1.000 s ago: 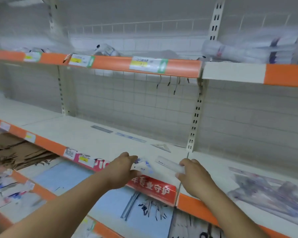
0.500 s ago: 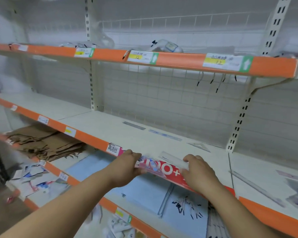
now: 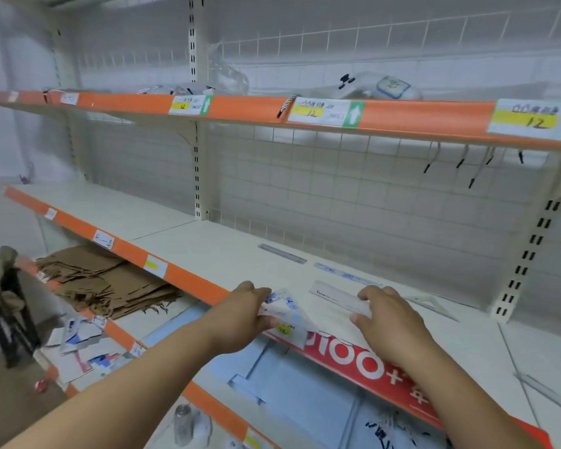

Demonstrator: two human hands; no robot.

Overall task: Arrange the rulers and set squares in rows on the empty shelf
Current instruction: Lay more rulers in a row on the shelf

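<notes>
My left hand [image 3: 245, 314] pinches a clear packaged set square [image 3: 284, 307] with blue print, just above the front of the cream shelf [image 3: 227, 254]. My right hand [image 3: 387, 319] grips the near end of a clear ruler [image 3: 336, 297] over the same shelf. At the back of the shelf lie a grey ruler [image 3: 282, 253], a clear ruler with blue marks [image 3: 345, 276] and a clear set square [image 3: 429, 303] in a line.
The shelf's front edge carries an orange strip and a red banner [image 3: 363, 361]. An upper shelf [image 3: 337, 115] with price tags overhangs. Brown paper bags [image 3: 104, 280] lie on the lower shelf to the left. More rulers [image 3: 546, 392] lie at the right.
The view has swung left and closed in on the shelf. Both hands keep their items and have lifted slightly over the shelf's front edge.
</notes>
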